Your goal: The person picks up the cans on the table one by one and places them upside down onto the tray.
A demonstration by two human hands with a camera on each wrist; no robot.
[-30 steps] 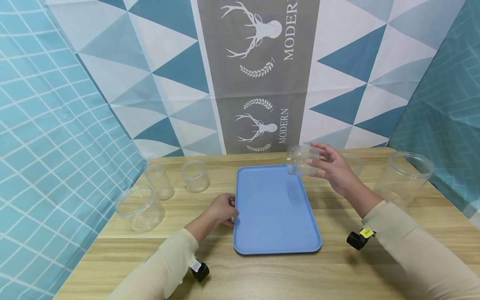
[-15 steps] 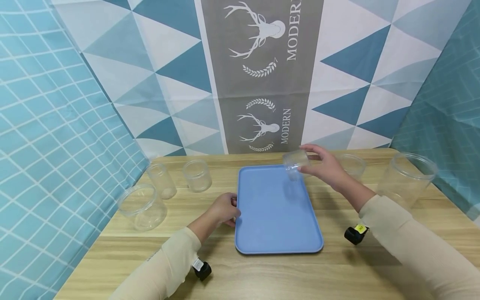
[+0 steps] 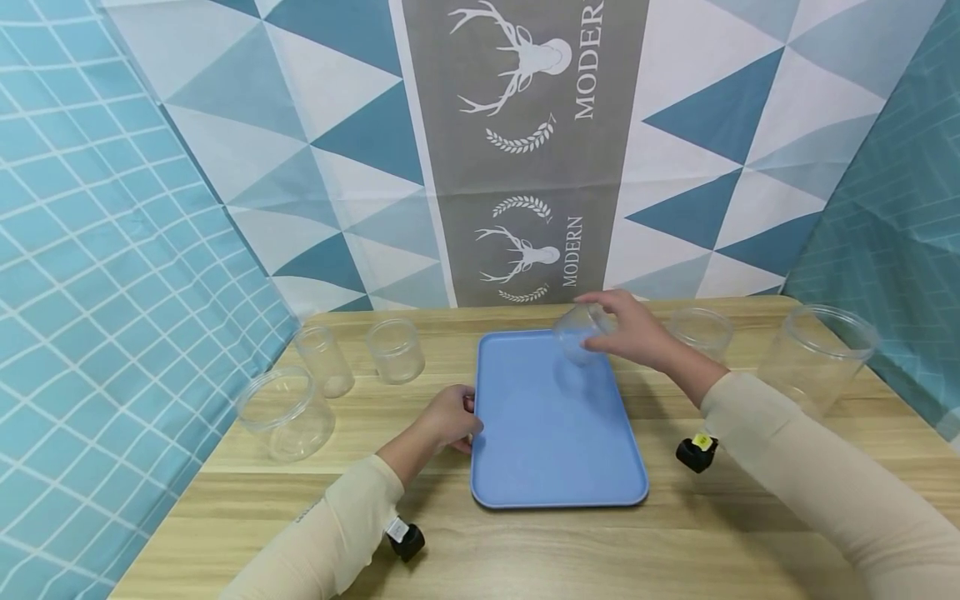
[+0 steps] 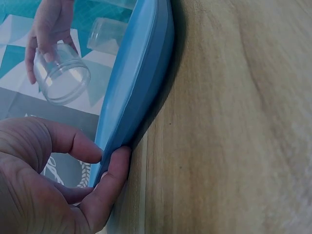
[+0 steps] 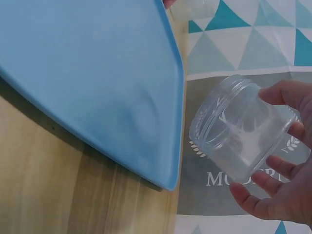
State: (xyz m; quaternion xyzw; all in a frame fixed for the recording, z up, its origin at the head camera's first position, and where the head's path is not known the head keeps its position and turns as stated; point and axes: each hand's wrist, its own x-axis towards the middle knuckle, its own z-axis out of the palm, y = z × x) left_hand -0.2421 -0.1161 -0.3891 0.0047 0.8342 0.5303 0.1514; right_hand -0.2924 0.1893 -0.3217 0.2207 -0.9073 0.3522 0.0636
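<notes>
A blue rectangular tray (image 3: pixel 555 442) lies on the wooden table. At its left edge my left hand (image 3: pixel 446 419) pinches the rim; in the left wrist view the thumb and fingers (image 4: pixel 114 170) meet around that rim. My right hand (image 3: pixel 633 333) grips a clear jar (image 3: pixel 576 335) above the tray's far right corner. In the right wrist view this jar (image 5: pixel 243 129) is lidless and see-through, with its threaded mouth tilted toward the tray and the fingers spread round its body.
On the left stand a wide clear jar (image 3: pixel 287 421), a slim tall jar (image 3: pixel 325 362) and a small jar (image 3: pixel 395 353). Right of the tray are a clear jar (image 3: pixel 702 329), partly behind my right arm, and a large jar (image 3: pixel 817 358). A patterned cloth (image 3: pixel 525 167) hangs behind the table.
The jar in my right hand has moved left over the tray and turned from lying sideways to mouth tilted downward. My left hand stays at the tray's rim.
</notes>
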